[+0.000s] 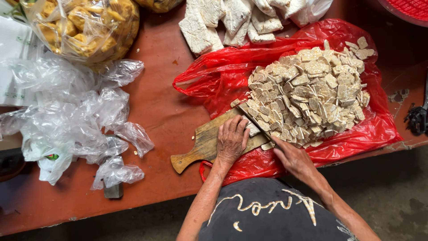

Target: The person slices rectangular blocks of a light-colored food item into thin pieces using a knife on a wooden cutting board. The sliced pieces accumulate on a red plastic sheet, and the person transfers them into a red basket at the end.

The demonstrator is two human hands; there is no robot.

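On the wooden cutting board (203,145) the left hand (232,142) lies flat, palm down; the right hand (292,156) rests at the board's right end — just past it, a heap of cut tempeh pieces (307,91) covers a red plastic bag (214,80) — crumpled clear bags (76,116) lie well left.

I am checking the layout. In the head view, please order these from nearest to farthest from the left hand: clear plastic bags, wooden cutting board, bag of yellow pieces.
1. wooden cutting board, under the left hand.
2. clear plastic bags, left of it.
3. bag of yellow pieces, top left corner.
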